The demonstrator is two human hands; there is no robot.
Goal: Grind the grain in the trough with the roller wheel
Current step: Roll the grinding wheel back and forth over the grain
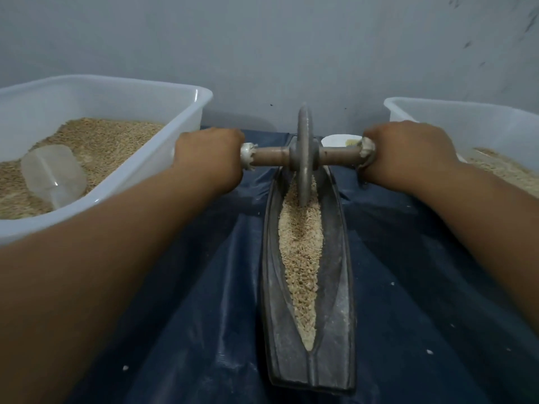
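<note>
At the trough's far end stands the roller wheel, upright in the grain; left hand and right hand curl round its axle. Uneven push could tip it, spilling grain onto the blue sheet.

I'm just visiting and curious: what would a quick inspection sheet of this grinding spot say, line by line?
Surface: dark blue sheet, creased, with a few pale specks.
Job's things: roller wheel stands upright at the far end of the long metal trough; grain fills its groove.
Clutter: left tub holds grain and a clear scoop; right tub also holds grain; a small white container sits behind the axle.
Grippers: left hand and right hand each grip an axle end.
Cables: nothing seen.
Surroundings: plain grey wall.
</note>
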